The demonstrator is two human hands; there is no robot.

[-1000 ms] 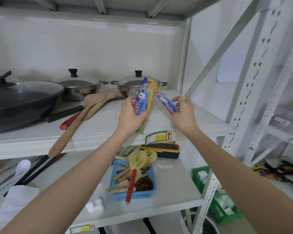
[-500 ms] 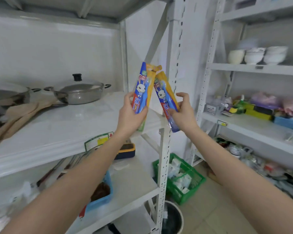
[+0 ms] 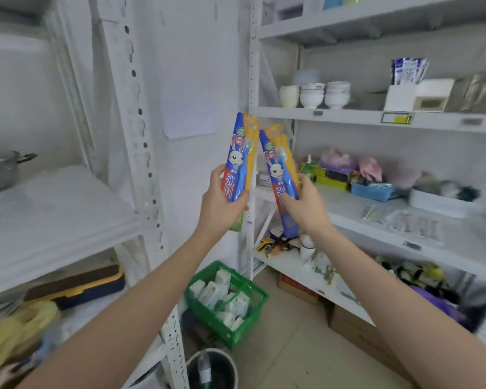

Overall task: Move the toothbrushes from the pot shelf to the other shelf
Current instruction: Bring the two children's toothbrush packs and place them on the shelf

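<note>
- The view has swung right since a second ago: the pot shelf [image 3: 54, 209] now sits at frame left, the other shelf [image 3: 376, 220] fills the right.
- The left hand [image 3: 218, 203] stays clamped on one toothbrush pack [image 3: 237, 161], the right hand [image 3: 303, 203] on another toothbrush pack [image 3: 278, 167], both at frame centre (tops nearly touching).
- Both packs are off the pot shelf; only placing remains, I judge.

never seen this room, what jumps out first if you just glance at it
Two bright blue-and-yellow toothbrush packs with a cartoon rabbit sit dead centre, one in the left hand, one in the right hand, tops leaning together. Behind them, white bowls line the right-hand shelf, and a green basket stands on the floor below.
</note>
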